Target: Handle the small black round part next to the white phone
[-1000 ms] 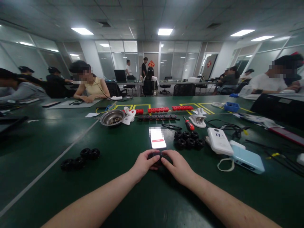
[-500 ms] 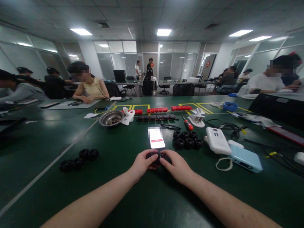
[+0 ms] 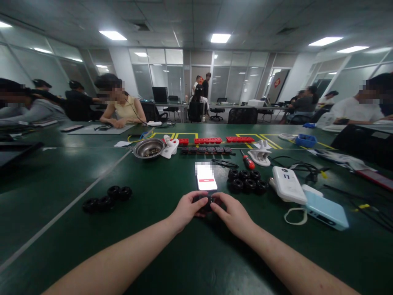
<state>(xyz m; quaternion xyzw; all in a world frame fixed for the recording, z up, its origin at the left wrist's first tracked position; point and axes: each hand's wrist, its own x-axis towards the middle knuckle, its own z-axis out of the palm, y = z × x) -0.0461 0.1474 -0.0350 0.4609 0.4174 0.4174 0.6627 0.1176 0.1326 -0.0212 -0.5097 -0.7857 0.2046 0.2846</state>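
Note:
My left hand (image 3: 186,209) and my right hand (image 3: 231,212) meet at the middle of the green table (image 3: 172,254), fingers curled round a small black part (image 3: 205,203) between them. Just beyond my fingers lies a phone (image 3: 206,180) with a lit white screen. A cluster of black wheels (image 3: 247,181) sits to the right of the phone. Another group of black wheels (image 3: 107,197) lies to the left.
Farther back are a metal bowl (image 3: 149,148), red (image 3: 210,140) and black part strips (image 3: 206,150), a red-handled screwdriver (image 3: 247,159), white plastic pieces (image 3: 260,156). A white device (image 3: 287,184), a light-blue box (image 3: 325,204) and cables lie right. Other people sit at surrounding tables.
My hands stay together on the black part. The view has shifted slightly, so everything sits a little to the right and lower.

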